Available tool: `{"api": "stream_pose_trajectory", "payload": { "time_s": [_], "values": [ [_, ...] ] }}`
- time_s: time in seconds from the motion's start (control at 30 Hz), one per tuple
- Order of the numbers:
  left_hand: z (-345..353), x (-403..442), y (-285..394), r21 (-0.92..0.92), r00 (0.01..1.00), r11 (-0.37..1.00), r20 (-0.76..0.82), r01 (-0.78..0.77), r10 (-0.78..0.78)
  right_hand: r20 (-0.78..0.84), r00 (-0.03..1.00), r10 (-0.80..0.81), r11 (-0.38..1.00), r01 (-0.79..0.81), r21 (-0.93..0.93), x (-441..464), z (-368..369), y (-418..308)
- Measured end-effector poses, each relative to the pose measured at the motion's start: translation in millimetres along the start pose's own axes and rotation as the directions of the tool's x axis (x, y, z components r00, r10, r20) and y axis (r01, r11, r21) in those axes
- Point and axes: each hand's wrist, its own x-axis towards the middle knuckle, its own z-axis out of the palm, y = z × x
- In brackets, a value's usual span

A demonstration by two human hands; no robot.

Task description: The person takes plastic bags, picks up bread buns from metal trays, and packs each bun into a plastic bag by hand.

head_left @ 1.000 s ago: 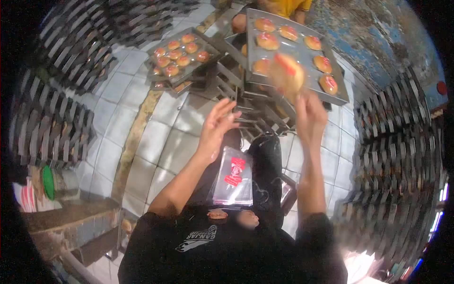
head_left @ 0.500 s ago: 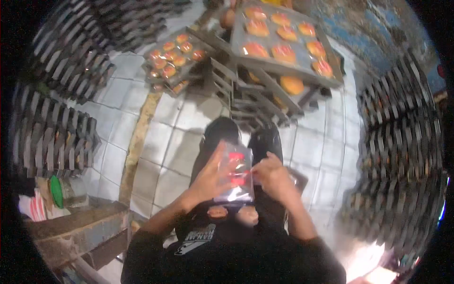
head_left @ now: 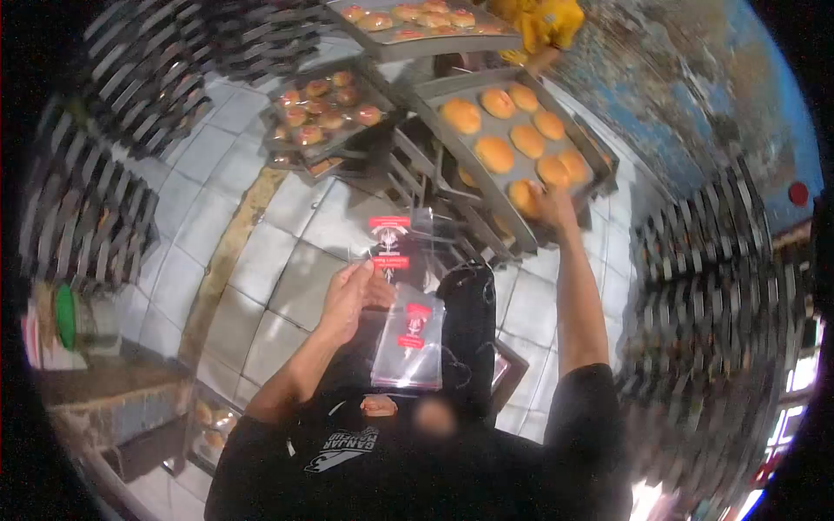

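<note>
My left hand (head_left: pixel 349 295) pinches a clear plastic bag (head_left: pixel 393 245) with red print, held up above my lap. A stack of similar bags (head_left: pixel 408 340) lies on my thigh. My right hand (head_left: pixel 552 201) reaches into a metal tray (head_left: pixel 483 184) of round golden buns and has its fingers on a bun (head_left: pixel 524 199) at the near corner. Whether the fingers grip that bun is hard to see, since they partly cover it.
At the top, a tray (head_left: pixel 382 45) of red-topped buns is near a person in yellow (head_left: pixel 543 22). Another tray (head_left: pixel 300 148) of wrapped buns stands at the left. Stacked trays (head_left: pixel 712 304) line both sides; a wooden bench (head_left: pixel 130 417) is lower left.
My left hand has raised a bag from my lap. My right hand has moved from the bags to the tray. The red-topped tray has shifted up and away, and a tray of plain buns now shows.
</note>
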Motion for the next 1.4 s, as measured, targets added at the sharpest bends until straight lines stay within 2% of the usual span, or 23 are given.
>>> {"api": "stream_pose_trajectory", "payload": {
  "time_s": [0.07, 0.1, 0.2, 0.27, 0.3, 0.37, 0.43, 0.5, 0.53, 0.57, 0.6, 0.67, 0.7, 0.8, 0.87, 0.97, 1.0, 1.03, 1.1, 1.13, 1.23, 1.27, 1.4],
  "values": [
    [-10.6, -2.0, 2.1, -0.002, 0.997, 0.999, -0.063, -0.042, 0.041, 0.07, 0.994, 0.088, 0.994, -0.093, 0.066, 7.8, 13.2, 1.9],
    [-14.6, -3.8, 3.4, 0.012, 0.993, 0.998, -0.097, -0.059, 0.06, 0.052, 0.989, 0.138, 0.989, -0.141, 0.055, -10.6, -15.2, -42.3],
    [-2.1, 2.9, 12.9, -0.098, 0.986, 0.991, -0.152, -0.09, 0.075, 0.168, 0.986, 0.02, 0.977, -0.055, 0.207, -35.4, -15.4, -53.9],
    [-0.7, 17.4, 14.4, -0.267, 0.996, 0.962, -0.078, -0.051, 0.031, 0.309, 0.946, 0.096, 0.741, -0.275, 0.612, -39.9, -3.2, -44.1],
    [4.1, 28.4, 17.1, -0.268, 0.997, 0.962, -0.07, -0.052, 0.035, 0.301, 0.949, 0.098, 0.744, -0.271, 0.611, -46.5, -16.7, -58.7],
    [15.9, 42.5, 17.2, -0.341, 0.994, 0.937, -0.099, -0.073, 0.042, -0.082, 0.997, 0.012, 0.566, 0.06, 0.822, -78.4, -44.6, -99.6],
    [20.5, 60.3, 15.0, -0.358, 0.995, 0.931, -0.088, -0.07, 0.041, 0.011, 1.0, 0.011, 0.411, -0.015, 0.912, -127.6, -64.3, -151.7],
    [34.2, 72.5, 18.7, -0.361, 0.998, 0.931, -0.06, -0.055, 0.036, 0.049, 0.998, -0.029, 0.517, -0.027, 0.855, -184.5, -46.4, -185.7],
    [42.7, 74.4, 21.0, -0.391, 0.999, 0.92, -0.043, 0.011, -0.031, -0.117, 0.959, -0.256, 0.663, 0.263, 0.701, -202.5, -35.7, -194.0],
    [51.4, 74.7, 23.2, -0.418, 0.995, 0.905, -0.028, 0.078, -0.099, -0.212, 0.844, -0.493, 0.705, 0.53, 0.47, -211.9, -23.8, -194.2],
    [68.7, 65.6, 33.0, -0.361, 0.995, 0.932, -0.075, 0.032, -0.063, -0.217, 0.846, -0.487, 0.707, 0.527, 0.472, -213.9, -8.7, -183.7],
    [78.5, 60.4, 32.2, -0.352, 0.997, 0.933, -0.002, 0.073, -0.079, -0.27, 0.84, -0.47, 0.813, 0.532, 0.238, -218.4, 12.7, -171.4],
    [80.4, 58.9, 32.3, -0.347, 0.994, 0.932, 0.072, 0.106, -0.086, -0.369, 0.863, -0.347, 0.836, 0.462, 0.295, -218.3, 15.2, -172.9],
    [85.8, 30.9, 29.8, -0.305, 0.981, 0.938, 0.149, 0.164, -0.123, -0.41, 0.812, -0.415, 0.797, 0.542, 0.267, -220.9, 1.6, -183.1],
    [91.1, 12.2, 33.5, -0.348, 0.978, 0.917, 0.141, 0.194, -0.153, -0.315, 0.821, -0.477, 0.827, 0.54, 0.155, -219.4, 0.1, -200.9],
    [31.5, 52.4, 17.1, -0.479, 0.965, 0.848, 0.227, 0.228, -0.131, -0.189, 0.85, -0.492, 0.768, 0.525, 0.367, -236.2, 39.7, -225.1],
    [38.3, 42.2, 34.6, -0.502, 0.965, 0.831, 0.031, 0.24, -0.26, -0.197, 0.851, -0.486, 0.761, 0.523, 0.384, -238.1, 50.9, -225.6],
    [40.0, 39.6, 26.3, -0.49, 0.966, 0.84, 0.021, 0.234, -0.257, -0.182, 0.829, -0.529, 0.769, 0.559, 0.311, -237.4, 61.1, -224.4],
    [50.3, 30.7, -11.1, -0.392, 1.0, 0.92, 0.012, -0.011, 0.017, -0.172, 0.806, -0.567, 0.772, 0.593, 0.229, -228.6, 63.2, -219.9],
    [57.3, 22.3, -24.9, -0.191, 0.988, 0.973, 0.062, -0.129, 0.144, -0.166, 0.818, -0.551, 0.795, 0.575, 0.193, -220.4, 58.1, -214.8],
    [63.7, 25.0, -13.7, -0.218, 0.965, 0.942, 0.01, -0.255, 0.263, -0.062, 0.856, -0.514, 0.832, 0.514, 0.209, -202.6, 31.3, -222.7],
    [64.8, 28.6, 9.4, -0.498, 0.983, 0.865, 0.115, -0.065, 0.14, -0.074, 0.837, -0.542, 0.811, 0.544, 0.215, -198.9, 31.9, -224.7],
    [86.9, 46.0, 0.8, -0.522, 0.987, 0.844, 0.025, -0.125, 0.162, -0.053, 0.837, -0.544, 0.796, 0.535, 0.283, -184.0, 26.9, -221.5]
  ]
}}
